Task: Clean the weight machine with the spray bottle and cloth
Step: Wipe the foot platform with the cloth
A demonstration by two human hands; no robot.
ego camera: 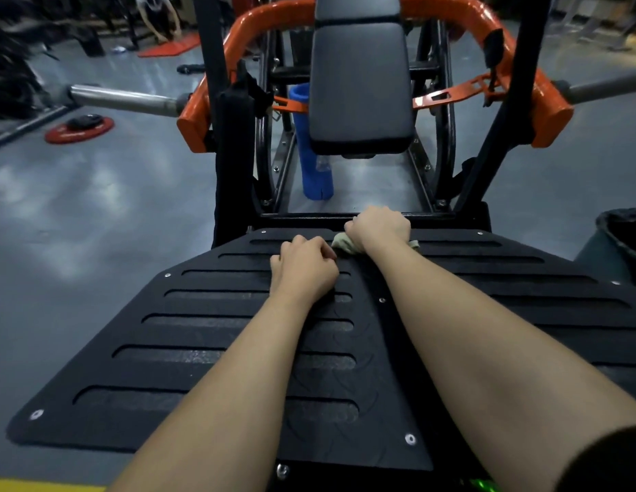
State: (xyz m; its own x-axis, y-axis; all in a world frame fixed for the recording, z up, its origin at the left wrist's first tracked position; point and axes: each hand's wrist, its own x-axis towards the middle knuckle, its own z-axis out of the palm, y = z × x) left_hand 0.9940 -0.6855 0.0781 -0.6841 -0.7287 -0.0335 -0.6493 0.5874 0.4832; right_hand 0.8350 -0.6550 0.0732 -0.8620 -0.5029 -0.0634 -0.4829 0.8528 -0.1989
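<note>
One pale cloth (345, 243), seemingly crumpled, in right hand (378, 227)

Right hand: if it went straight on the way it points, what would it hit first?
Probably the black crossbar just beyond the far edge of the footplate. The right hand, gripping the cloth, sits close to it. Depth is unclear, so it might pass above the bar.

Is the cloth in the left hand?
No: the right hand grips the cloth on the black footplate, while the left hand rests beside it, curled, with nothing visible in it.
</note>
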